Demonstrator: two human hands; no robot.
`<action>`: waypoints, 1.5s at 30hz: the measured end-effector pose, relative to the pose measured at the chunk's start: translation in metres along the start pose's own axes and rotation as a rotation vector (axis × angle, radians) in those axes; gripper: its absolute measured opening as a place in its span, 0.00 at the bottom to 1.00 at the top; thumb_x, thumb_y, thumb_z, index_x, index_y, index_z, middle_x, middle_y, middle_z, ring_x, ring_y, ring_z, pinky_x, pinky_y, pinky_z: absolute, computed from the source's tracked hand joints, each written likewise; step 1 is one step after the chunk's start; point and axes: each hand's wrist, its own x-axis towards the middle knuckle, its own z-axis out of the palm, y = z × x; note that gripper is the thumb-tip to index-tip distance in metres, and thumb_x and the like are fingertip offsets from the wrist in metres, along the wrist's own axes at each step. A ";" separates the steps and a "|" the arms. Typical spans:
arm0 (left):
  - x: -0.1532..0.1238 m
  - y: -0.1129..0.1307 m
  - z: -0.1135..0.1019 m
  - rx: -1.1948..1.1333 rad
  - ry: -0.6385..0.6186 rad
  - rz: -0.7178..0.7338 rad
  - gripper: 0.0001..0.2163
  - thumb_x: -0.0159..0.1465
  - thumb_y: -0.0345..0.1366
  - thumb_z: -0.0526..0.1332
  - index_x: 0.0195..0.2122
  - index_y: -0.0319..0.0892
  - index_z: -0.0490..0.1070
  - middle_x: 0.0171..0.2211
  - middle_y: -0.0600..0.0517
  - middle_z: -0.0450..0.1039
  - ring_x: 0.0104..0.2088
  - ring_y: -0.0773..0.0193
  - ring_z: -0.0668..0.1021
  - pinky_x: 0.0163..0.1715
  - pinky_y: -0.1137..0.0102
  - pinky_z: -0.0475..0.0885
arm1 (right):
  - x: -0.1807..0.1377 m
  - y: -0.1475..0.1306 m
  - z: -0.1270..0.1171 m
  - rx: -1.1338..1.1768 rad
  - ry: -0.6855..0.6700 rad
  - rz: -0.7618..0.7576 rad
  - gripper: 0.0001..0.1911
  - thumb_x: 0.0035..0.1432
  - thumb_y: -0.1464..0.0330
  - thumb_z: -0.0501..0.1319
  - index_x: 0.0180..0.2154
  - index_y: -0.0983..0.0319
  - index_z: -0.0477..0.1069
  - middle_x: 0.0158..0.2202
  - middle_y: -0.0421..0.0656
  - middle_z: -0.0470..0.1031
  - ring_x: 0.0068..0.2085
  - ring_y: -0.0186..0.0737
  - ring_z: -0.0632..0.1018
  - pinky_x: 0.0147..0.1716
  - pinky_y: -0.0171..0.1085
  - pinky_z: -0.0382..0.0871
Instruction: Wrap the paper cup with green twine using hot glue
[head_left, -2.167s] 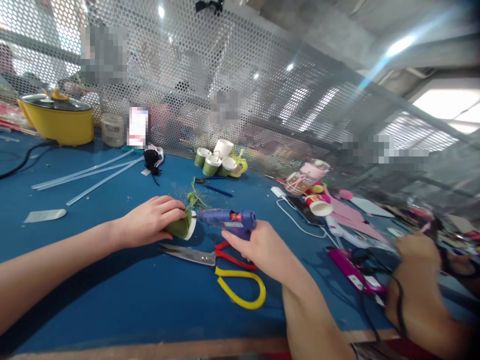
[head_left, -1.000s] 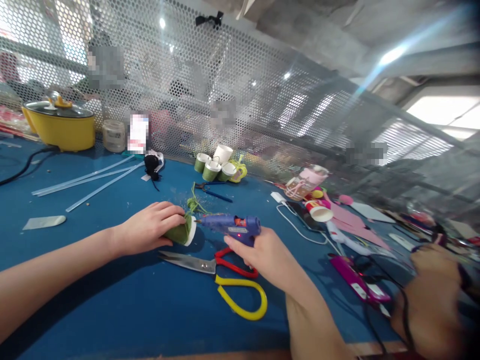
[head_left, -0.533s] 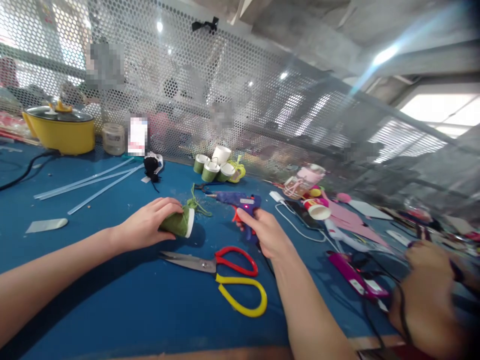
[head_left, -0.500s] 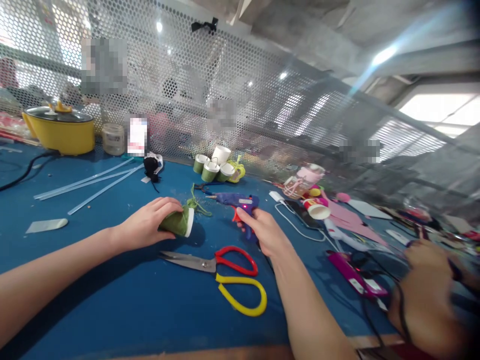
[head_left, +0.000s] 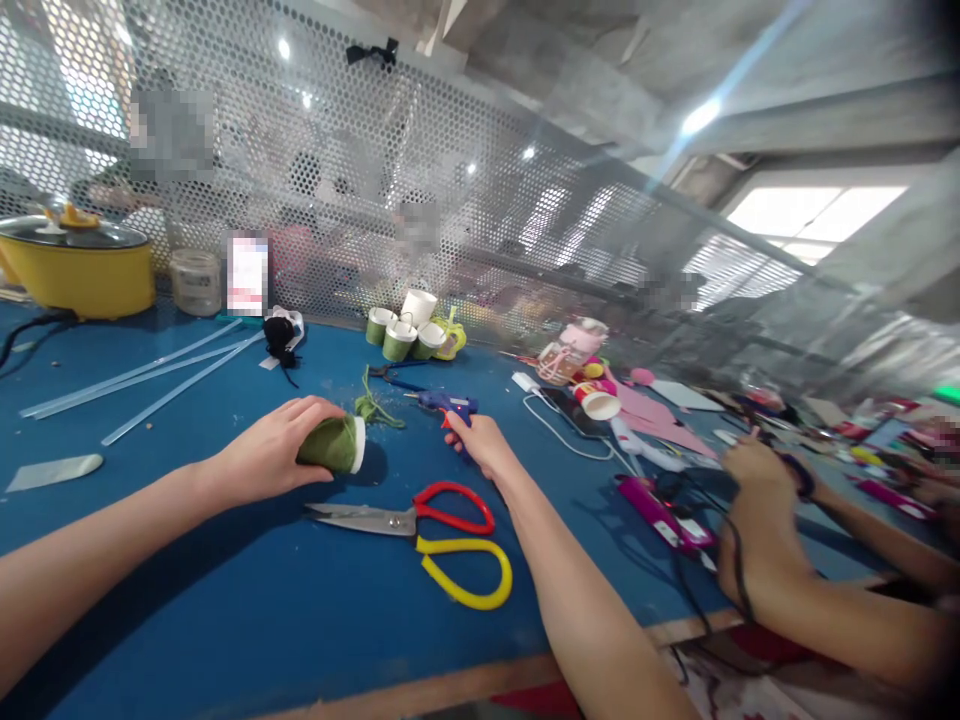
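Observation:
My left hand (head_left: 271, 455) is wrapped round a green cup (head_left: 332, 445) with a white rim, lying on its side on the blue table (head_left: 225, 600). Green thread (head_left: 375, 409) trails from the cup's far side. My right hand (head_left: 480, 440) reaches forward and grips the handle of a blue glue gun (head_left: 444, 403), which stands on the table beyond the cup, nozzle pointing left. Red and yellow scissors (head_left: 427, 530) lie open near me between my arms.
Several green cups (head_left: 401, 333) stand by the perforated metal screen (head_left: 375, 180). Clear glue sticks (head_left: 142, 375) lie at left, a yellow pot (head_left: 75, 270) at far left. Another person's hands (head_left: 757, 520) work at right among pink craft pieces (head_left: 660, 420), a cable (head_left: 555, 430) and a pink tool (head_left: 664, 510).
My right hand has carried the glue gun away from the cup's rim to the table farther off. My left hand has kept hold of the cup. The view has shifted right.

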 end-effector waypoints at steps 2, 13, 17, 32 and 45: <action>0.000 0.001 0.000 -0.012 -0.004 -0.030 0.21 0.53 0.37 0.63 0.46 0.41 0.59 0.44 0.46 0.67 0.44 0.56 0.72 0.42 0.64 0.69 | 0.003 0.003 0.000 -0.094 0.040 -0.005 0.15 0.51 0.62 0.57 0.18 0.63 0.65 0.13 0.40 0.66 0.15 0.32 0.67 0.16 0.32 0.60; 0.001 0.005 -0.002 -0.006 -0.017 0.018 0.21 0.52 0.39 0.65 0.44 0.39 0.61 0.42 0.45 0.67 0.42 0.55 0.72 0.42 0.62 0.69 | -0.049 -0.063 0.014 -0.225 -0.142 -0.516 0.11 0.53 0.61 0.56 0.27 0.62 0.68 0.29 0.42 0.70 0.30 0.35 0.70 0.32 0.35 0.64; -0.002 0.006 0.000 -0.012 -0.008 0.072 0.21 0.52 0.37 0.64 0.46 0.39 0.60 0.43 0.44 0.65 0.41 0.57 0.72 0.41 0.64 0.70 | -0.071 -0.086 0.029 -0.273 -0.275 -0.617 0.08 0.48 0.64 0.62 0.29 0.62 0.68 0.29 0.40 0.67 0.29 0.34 0.69 0.30 0.35 0.62; 0.000 0.009 -0.001 -0.192 0.038 0.004 0.22 0.51 0.43 0.64 0.44 0.41 0.62 0.38 0.49 0.66 0.38 0.59 0.72 0.37 0.65 0.70 | -0.067 -0.075 0.042 0.198 -0.259 -0.474 0.05 0.49 0.68 0.59 0.26 0.62 0.62 0.24 0.36 0.66 0.26 0.31 0.67 0.28 0.33 0.62; 0.000 0.018 -0.005 -0.271 -0.015 0.045 0.21 0.51 0.41 0.65 0.43 0.42 0.60 0.42 0.46 0.65 0.43 0.56 0.72 0.43 0.62 0.68 | -0.061 -0.069 0.045 0.492 -0.286 -0.381 0.07 0.44 0.69 0.63 0.30 0.61 0.72 0.28 0.38 0.73 0.30 0.32 0.71 0.36 0.36 0.65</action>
